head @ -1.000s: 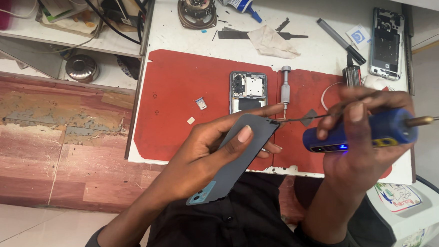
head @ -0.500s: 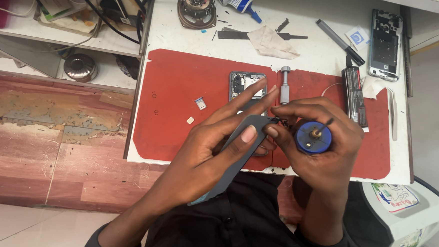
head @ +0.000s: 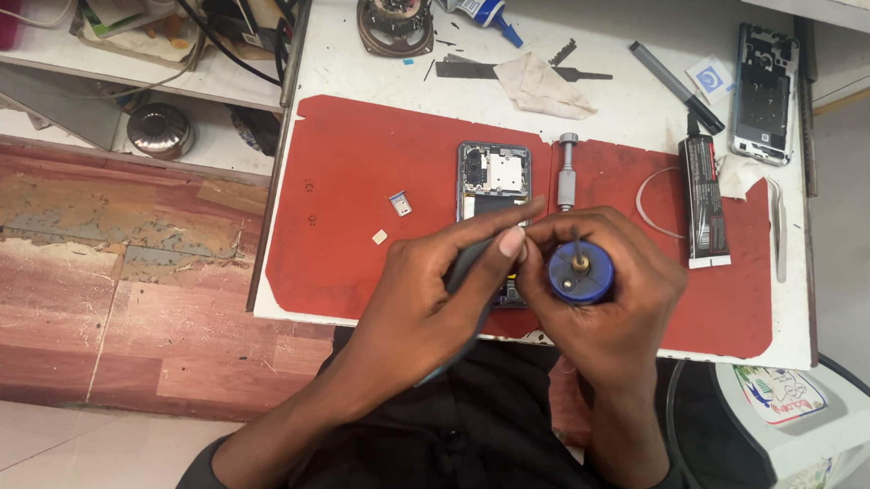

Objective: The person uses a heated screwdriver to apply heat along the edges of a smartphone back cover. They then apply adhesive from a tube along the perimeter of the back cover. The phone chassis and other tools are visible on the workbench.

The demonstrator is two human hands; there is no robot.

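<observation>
The right hand (head: 612,305) is closed tight around a blue tool (head: 580,272), and we look straight down onto its round blue end with a small metal stub in the middle. Its fingers (head: 644,263) wrap all the way round the tool, with no gap left open. The left hand (head: 428,304) is curled shut on a thin dark phone cover (head: 461,273), thumb on top (most of the cover is hidden under the hand). The two hands touch each other over the near edge of the red mat (head: 352,179), which lies on the white surface (head: 602,27).

Just behind the hands, an open phone (head: 494,177) lies flat on the mat with its insides showing; the hands hide its near end. A small metal tool (head: 566,171) lies right beside the phone. Two tiny parts (head: 400,205) sit on the mat to the left. A black tube (head: 703,201) lies to the right of the hands, with a thin white wire loop (head: 651,203) next to it. Farther back are a crumpled cloth (head: 544,88), a round speaker (head: 395,16) and a second phone frame (head: 765,108), all well apart from the hands.
</observation>
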